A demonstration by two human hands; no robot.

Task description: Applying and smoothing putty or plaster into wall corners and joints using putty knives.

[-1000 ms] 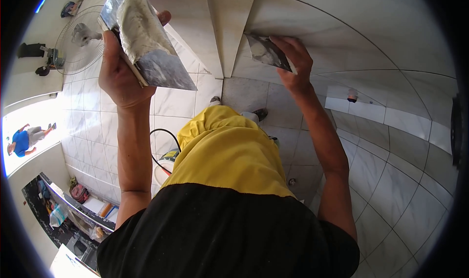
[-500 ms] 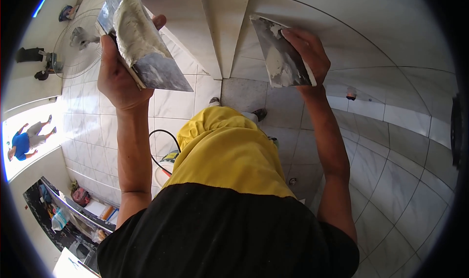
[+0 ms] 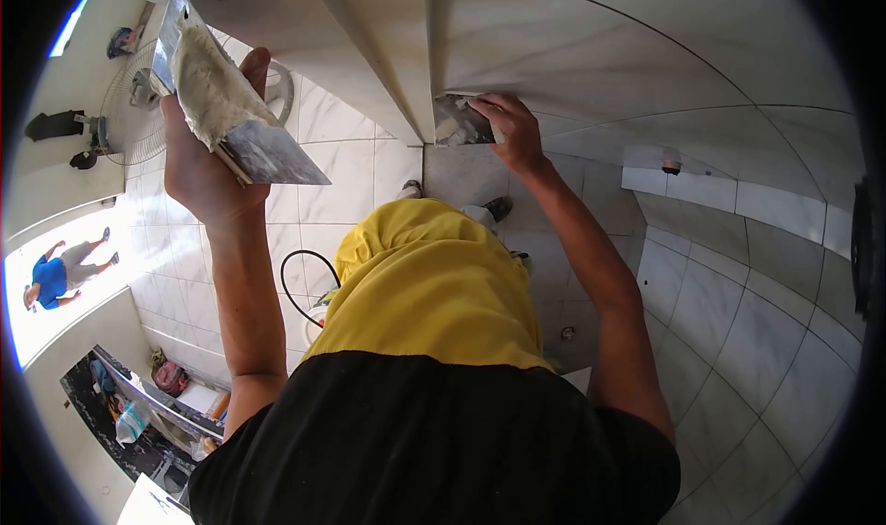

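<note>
My left hand is closed round the handle side of a wide metal putty blade, held tilted up at the upper left. A thick mound of off-white putty sits along its face. In my right hand is a second wide putty blade, smeared with pale putty. Its far side lies close to the pale wall, beside the wall's vertical edge. Whether the whole blade edge touches the wall cannot be seen. My right fingers press along the back of that blade.
A standing fan is at the far left. A person in a blue shirt shows in the bright doorway. At lower left, a dark-framed shelf unit holds several items. A bucket with a black loop stands beside my yellow-clad waist. Marble-look tiles cover the floor.
My right hand and its blade have moved left and inward to the wall's vertical edge. My left hand, with the putty-loaded blade, has shifted slightly left.
</note>
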